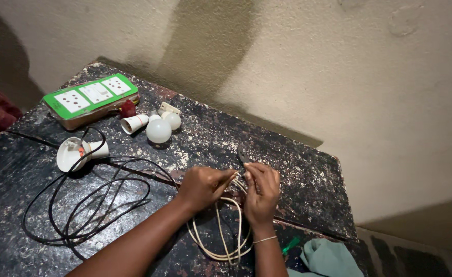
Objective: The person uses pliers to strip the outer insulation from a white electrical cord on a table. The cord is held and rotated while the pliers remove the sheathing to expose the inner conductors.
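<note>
My left hand [201, 186] pinches the end of a cream-white wire [219, 241] that loops down toward the table's near edge. My right hand [262, 192] meets it from the right and holds dark pliers [242, 155], whose jaws stick up above my fingers. Both hands are close together over the worn black table [298, 169], fingers closed on what they hold.
A black cable [90, 205] coils on the left, running to a white lamp holder [75, 152]. Behind lie two white bulbs [159, 131], a small white holder [134, 123] and a green-and-white socket board [90, 97]. A teal cloth [328, 259] sits at bottom right. A plastered wall stands behind.
</note>
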